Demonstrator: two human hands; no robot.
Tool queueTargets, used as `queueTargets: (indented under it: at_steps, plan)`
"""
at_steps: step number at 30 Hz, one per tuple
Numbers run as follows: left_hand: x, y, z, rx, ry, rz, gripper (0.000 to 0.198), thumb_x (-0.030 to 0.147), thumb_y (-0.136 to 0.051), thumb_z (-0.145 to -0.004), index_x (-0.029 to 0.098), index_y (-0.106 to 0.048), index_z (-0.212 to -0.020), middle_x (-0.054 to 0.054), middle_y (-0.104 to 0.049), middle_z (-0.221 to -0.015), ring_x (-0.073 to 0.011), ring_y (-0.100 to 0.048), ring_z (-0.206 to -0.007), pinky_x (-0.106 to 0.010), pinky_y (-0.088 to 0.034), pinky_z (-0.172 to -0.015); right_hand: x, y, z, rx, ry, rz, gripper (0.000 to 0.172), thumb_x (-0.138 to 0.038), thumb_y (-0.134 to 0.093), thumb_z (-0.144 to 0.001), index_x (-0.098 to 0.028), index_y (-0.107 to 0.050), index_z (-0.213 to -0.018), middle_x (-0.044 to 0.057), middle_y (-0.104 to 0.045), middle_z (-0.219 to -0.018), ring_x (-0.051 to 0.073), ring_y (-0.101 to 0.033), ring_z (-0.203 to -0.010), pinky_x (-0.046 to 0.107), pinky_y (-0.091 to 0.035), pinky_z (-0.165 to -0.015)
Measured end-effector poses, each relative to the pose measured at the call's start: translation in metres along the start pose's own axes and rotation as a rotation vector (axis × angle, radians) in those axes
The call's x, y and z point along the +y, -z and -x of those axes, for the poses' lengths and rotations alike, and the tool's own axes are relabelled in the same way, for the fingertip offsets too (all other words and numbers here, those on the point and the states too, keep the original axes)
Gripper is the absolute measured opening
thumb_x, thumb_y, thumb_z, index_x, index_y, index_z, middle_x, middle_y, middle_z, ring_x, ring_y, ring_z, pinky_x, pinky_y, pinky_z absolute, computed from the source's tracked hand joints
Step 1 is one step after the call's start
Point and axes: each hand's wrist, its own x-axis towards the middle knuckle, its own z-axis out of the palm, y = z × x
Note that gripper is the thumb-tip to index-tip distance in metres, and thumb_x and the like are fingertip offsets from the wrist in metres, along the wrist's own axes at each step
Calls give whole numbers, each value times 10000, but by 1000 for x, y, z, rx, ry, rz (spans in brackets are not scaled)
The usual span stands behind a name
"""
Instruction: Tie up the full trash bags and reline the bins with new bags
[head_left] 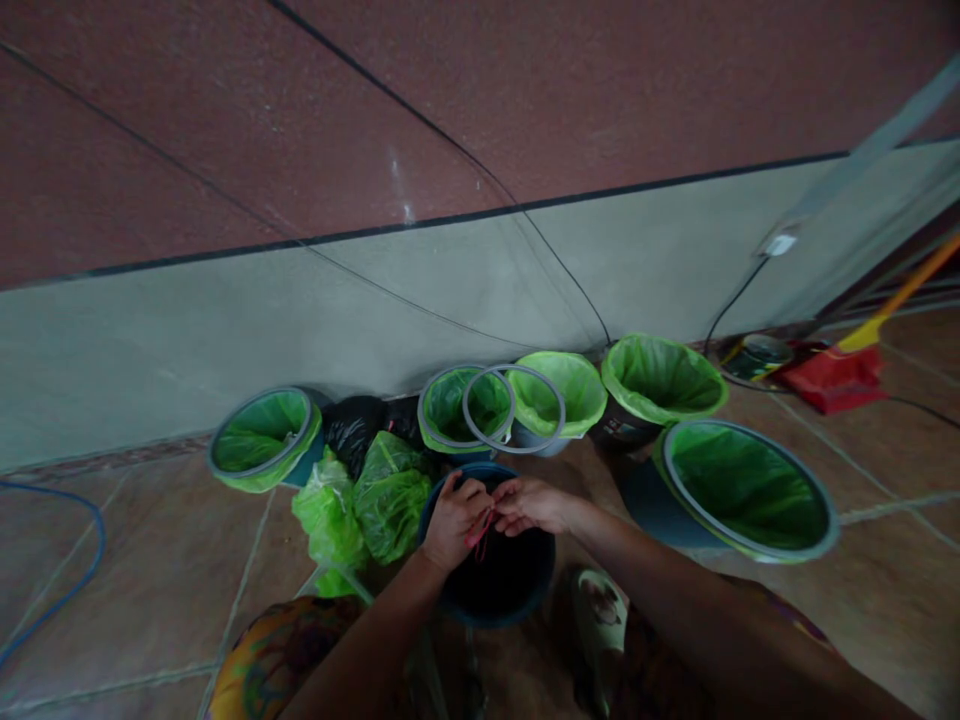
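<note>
My left hand [454, 520] and my right hand [534, 503] meet over a dark blue bin [491, 580] lined with a black bag. Both pinch a thin red string [481, 534] between their fingertips, its ends hanging down into the bin's mouth. A loose grey ring [514, 410] leans on two green-lined bins just beyond my hands. Tied green bags [390, 500] lie to the left of the dark bin.
Several bins with green liners stand along the grey wall: one at the left [262, 438], one at the back right [661, 380], a large one at the right [750, 490]. A red dustpan [829, 378], cables and a black bag [352, 425] lie nearby. A slipper [604, 610] rests below.
</note>
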Motion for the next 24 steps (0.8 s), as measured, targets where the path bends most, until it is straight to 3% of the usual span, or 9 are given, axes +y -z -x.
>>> queueTargets:
  at_steps: [2,5,7,11,16,21,24]
  plan:
    - [1,0,-1,9,12,18,241,215,-455,-948,225,-679,-859,-5,-646,-868,-145,-575,-854,-432,-310,-1092,-6,-5,3,122,87,328,48,-147,-578,-832,-172,-578,-874,24,-655,-751,144,-667,-706,276,-534,-680]
    - [1,-2,-3,42,38,29,235,182,-460,-929,217,-669,-828,-12,-641,-826,-154,-575,-848,-420,-348,-1060,-17,-13,9,300,337,951,162,-70,-521,-811,-164,-608,-912,101,-680,-943,191,-654,-889,311,-494,-819]
    - [1,-3,-3,64,49,22,234,176,-463,-921,211,-655,-790,-15,-630,-796,-158,-574,-832,-411,-368,-1042,-23,-14,11,372,412,1173,230,-52,-489,-807,-151,-619,-968,140,-661,-1061,206,-636,-960,313,-466,-865]
    - [-1,-4,-2,85,64,28,237,157,-455,-914,218,-662,-814,-11,-624,-798,-158,-575,-813,-412,-371,-1037,-28,-2,10,415,394,1139,329,-43,-500,-771,-138,-633,-1056,143,-638,-1151,209,-625,-1010,308,-455,-904]
    - [-2,-4,-1,84,45,41,247,163,-449,-919,217,-682,-858,-18,-640,-828,-159,-592,-850,-405,-361,-1048,-18,4,1,251,489,946,459,-60,-529,-751,-162,-632,-1186,115,-667,-1204,226,-609,-1110,326,-438,-978]
    - [2,-3,-1,46,17,42,249,176,-448,-924,228,-685,-869,-13,-664,-863,-159,-602,-878,-422,-341,-1074,-3,-4,-11,164,614,1056,266,-126,-532,-805,-146,-680,-1024,120,-671,-1097,211,-612,-1012,310,-458,-888]
    - [2,-4,-1,62,48,55,244,182,-460,-921,232,-693,-866,-18,-681,-876,-162,-610,-892,-429,-339,-1079,-8,-1,-13,169,583,1129,179,-117,-541,-796,-148,-692,-886,105,-668,-1019,181,-604,-916,276,-452,-805]
